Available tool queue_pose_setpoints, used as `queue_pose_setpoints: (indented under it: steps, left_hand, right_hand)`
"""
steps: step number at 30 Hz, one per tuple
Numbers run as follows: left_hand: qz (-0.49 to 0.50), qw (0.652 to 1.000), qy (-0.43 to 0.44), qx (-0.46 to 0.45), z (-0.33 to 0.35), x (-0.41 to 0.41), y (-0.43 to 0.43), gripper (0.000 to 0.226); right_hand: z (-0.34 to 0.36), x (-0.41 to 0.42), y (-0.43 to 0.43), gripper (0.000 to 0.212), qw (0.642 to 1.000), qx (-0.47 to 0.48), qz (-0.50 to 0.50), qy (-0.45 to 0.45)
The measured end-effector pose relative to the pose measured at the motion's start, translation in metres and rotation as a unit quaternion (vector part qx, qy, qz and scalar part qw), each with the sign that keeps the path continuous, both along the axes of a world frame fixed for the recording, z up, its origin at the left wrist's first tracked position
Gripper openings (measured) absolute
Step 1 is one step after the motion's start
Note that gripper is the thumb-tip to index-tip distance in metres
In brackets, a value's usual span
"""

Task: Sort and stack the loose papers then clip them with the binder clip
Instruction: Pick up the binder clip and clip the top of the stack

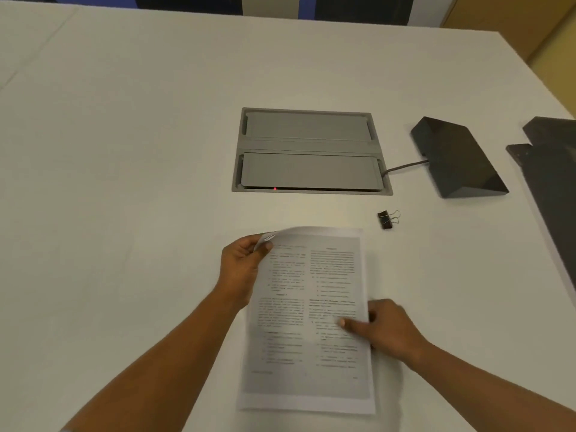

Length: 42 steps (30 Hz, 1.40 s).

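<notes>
Now, head view: I see the papers (pixel 308 307) stacked on the white table (pixel 140 182)
Left hand (pixel 241 269): pinches their lifted, curled far-left corner
Right hand (pixel 383 328): forefinger lies on the top sheet by its right edge; I cannot tell whether it grips
Binder clip (pixel 386 219): on the table near the stack's far-right corner, not touching it
</notes>
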<state>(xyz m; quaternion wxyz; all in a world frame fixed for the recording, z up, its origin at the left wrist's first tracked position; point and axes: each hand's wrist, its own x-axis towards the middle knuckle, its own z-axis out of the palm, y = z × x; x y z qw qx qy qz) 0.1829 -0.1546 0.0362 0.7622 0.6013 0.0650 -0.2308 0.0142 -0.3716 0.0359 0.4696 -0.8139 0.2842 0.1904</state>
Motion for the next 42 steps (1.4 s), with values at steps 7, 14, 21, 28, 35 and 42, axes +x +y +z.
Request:
queue_pose_setpoints:
  steps: [7, 14, 21, 28, 35, 42]
  left_hand:
    - [-0.013, 1.0, -0.004, 0.001, -0.032, 0.012, -0.006, 0.02]
    - [-0.04, 0.999, -0.03, 0.006, -0.04, 0.013, -0.004, 0.032]
    - [-0.045, 0.998, -0.034, 0.009, -0.042, 0.014, -0.004, 0.025]
    - [-0.05, 0.998, -0.035, 0.002, -0.044, 0.016, -0.002, 0.023]
    - [-0.045, 0.998, -0.036, 0.013, -0.048, 0.017, -0.002, 0.022]
    - [-0.049, 0.998, -0.042, 0.005, -0.047, 0.016, -0.002, 0.023]
  right_hand:
    - [0.024, 0.065, -0.086, 0.016, 0.937, -0.308, -0.154, -0.057]
    - [0.014, 0.129, -0.143, 0.018, 0.951, -0.175, -0.246, -0.061]
    - [0.008, 0.135, -0.132, 0.019, 0.946, -0.188, -0.26, -0.035]
    - [0.047, 0.14, -0.093, 0.022, 0.983, -0.027, -0.18, -0.024]
    - [0.062, 0.149, -0.039, 0.015, 0.998, 0.029, -0.058, -0.009]
    - [0.063, 0.158, -0.003, 0.023, 0.999, -0.02, 0.034, -0.035]
